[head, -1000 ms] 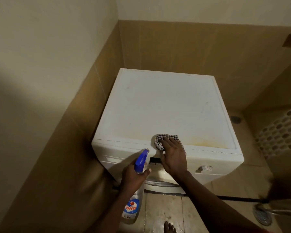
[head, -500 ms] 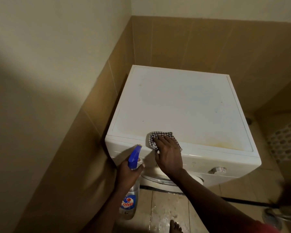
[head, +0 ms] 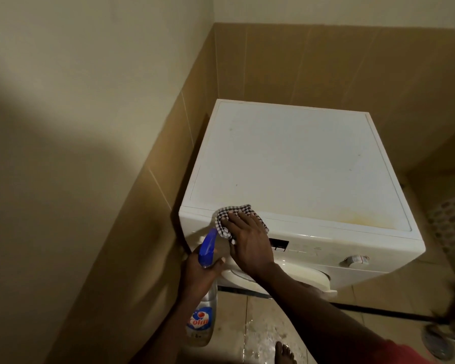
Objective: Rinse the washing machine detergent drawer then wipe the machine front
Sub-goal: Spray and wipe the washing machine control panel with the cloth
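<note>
The right hand [head: 248,239] lies flat, fingers spread, pressing a checked cloth [head: 227,223] onto the top front edge of the washer [head: 294,164], near its left corner. The cloth is bunched under the fingers and hangs a little over the edge onto the front panel. Just below and to the left of that hand, the left hand [head: 199,274] is wrapped around the neck of a spray bottle [head: 202,311], its blue nozzle [head: 208,246] pointing up towards the cloth, close to the right thumb. I cannot tell whether a finger rests on the trigger.

To the right of the right wrist sits a small dark display [head: 279,244]; further right along the panel is a dial [head: 354,260]. Under the right forearm curves the rim of the door [head: 294,274]. The detergent drawer would be on the panel beneath the cloth hand, but the hands hide that spot, so its state is unclear.

Beyond the fingertips the lid stretches away; far to the right is a yellowish stain [head: 363,219]. Below the arms the floor [head: 263,332] looks wet, and a bare foot [head: 284,353] stands on it.

Risks, as I judge them: the foot could slip on the wet tiles while leaning in; spray could land on the display or buttons; the wiping hand could knock the nozzle, being so close.
</note>
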The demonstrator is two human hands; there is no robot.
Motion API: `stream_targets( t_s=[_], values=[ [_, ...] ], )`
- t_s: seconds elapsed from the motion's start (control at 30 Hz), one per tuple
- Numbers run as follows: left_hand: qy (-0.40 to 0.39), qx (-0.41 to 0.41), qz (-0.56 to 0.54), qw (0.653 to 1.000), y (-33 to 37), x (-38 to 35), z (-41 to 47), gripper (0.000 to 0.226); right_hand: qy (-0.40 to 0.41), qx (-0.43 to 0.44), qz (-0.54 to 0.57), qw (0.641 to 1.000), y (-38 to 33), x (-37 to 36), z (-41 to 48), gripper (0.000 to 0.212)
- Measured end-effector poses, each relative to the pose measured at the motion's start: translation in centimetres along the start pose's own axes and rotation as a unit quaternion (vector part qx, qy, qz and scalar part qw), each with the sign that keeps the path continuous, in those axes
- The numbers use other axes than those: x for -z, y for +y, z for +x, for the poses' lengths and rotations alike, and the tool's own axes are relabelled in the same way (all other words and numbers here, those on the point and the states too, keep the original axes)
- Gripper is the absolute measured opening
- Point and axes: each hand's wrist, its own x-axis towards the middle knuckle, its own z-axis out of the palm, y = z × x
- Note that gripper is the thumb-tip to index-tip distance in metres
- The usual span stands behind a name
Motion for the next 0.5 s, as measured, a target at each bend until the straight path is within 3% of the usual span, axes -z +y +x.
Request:
stream_targets(
  t_s=[0.1,0.2,0.37,0.5],
  values=[
    [-0.008,0.014,0.002,1.000,-0.4,0.4,-0.2,0.041,0.004,0.007,-0.008,1.000,1.0,0.2,-0.2,0.055],
    [-0.024,0.002,-0.025,0.999,-0.1,0.5,-0.6,0.049,0.013,-0.032,-0.004,0.999,2.6,1.1,1.1,0.052],
    [-0.074,-0.033,-0.025,0.996,0.5,-0.1,-1.4,0.058,0.036,-0.063,-0.029,0.997,4.7,2.3,-3.9,0.053],
    [-0.114,-0.046,0.005,0.992,1.1,-2.0,-1.8,0.034,0.059,-0.128,0.005,0.990,6.7,5.0,-2.9,0.044]
  ],
)
